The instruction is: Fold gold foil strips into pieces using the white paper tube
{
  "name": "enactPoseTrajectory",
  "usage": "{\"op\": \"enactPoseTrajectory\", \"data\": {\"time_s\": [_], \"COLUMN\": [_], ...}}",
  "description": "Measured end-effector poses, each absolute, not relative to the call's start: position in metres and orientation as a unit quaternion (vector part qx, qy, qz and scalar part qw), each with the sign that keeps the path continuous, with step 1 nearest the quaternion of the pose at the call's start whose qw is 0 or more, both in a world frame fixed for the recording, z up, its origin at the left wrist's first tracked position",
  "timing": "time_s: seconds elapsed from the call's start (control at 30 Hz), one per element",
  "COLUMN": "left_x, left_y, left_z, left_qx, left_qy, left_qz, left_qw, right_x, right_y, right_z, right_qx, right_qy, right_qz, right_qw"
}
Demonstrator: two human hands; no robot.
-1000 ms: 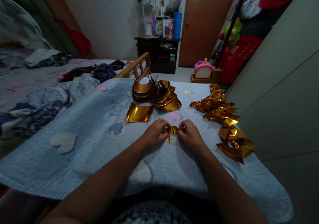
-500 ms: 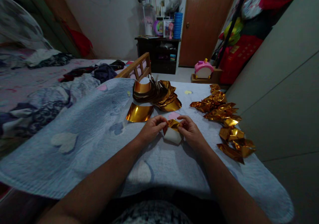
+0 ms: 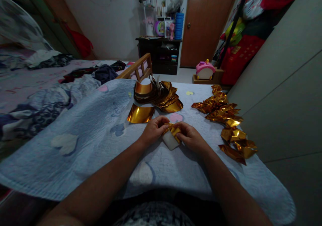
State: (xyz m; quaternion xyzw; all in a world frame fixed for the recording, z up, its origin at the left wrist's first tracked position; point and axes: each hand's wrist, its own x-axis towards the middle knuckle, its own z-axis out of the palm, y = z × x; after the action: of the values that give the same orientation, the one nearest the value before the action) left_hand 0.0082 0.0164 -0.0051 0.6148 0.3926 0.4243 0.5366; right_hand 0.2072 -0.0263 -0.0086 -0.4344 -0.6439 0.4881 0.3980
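Head: gold sheets (image 3: 169,100) beyond fingers (image 3: 161,120)

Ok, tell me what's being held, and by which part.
A gold-and-white paper piece: the left hand holds it near its upper left edge, the right hand by its right side.

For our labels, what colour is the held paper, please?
The paper is gold and whitish; head view.

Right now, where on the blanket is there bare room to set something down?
Widest: the blanket left of the loose gold sheet. A narrower strip lies between the right hand and the folded gold pieces. Crowded: at the sheet stack and those pieces.
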Motion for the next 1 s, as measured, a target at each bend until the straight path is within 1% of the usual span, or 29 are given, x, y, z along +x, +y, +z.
{"op": "enactPoseTrajectory", "data": {"time_s": [0.17,0.4,0.6,0.7,0.83,1.0], "left_x": [0.009,0.011,0.012,0.012,0.008,0.004], "left_y": [0.017,0.016,0.016,0.015,0.012,0.008], "left_z": [-0.005,-0.004,-0.007,-0.006,-0.005,-0.005], "left_qx": [0.598,0.579,0.590,0.619,0.695,0.785], "left_qy": [0.381,0.391,0.392,0.389,0.370,0.290], "left_qz": [0.433,0.441,0.428,0.395,0.367,0.337], "left_qw": [0.556,0.563,0.562,0.557,0.496,0.431], "right_x": [0.205,0.204,0.205,0.207,0.209,0.211], "right_y": [-0.027,-0.025,-0.022,-0.019,-0.016,-0.014], "right_z": [-0.011,-0.010,-0.014,-0.014,-0.010,-0.007], "right_qx": [-0.431,-0.432,-0.448,-0.465,-0.481,-0.491], "right_qy": [-0.633,-0.682,-0.654,-0.620,-0.551,-0.473], "right_qz": [0.505,0.423,0.427,0.439,0.469,0.505], "right_qw": [0.398,0.412,0.436,0.455,0.496,0.528]}}
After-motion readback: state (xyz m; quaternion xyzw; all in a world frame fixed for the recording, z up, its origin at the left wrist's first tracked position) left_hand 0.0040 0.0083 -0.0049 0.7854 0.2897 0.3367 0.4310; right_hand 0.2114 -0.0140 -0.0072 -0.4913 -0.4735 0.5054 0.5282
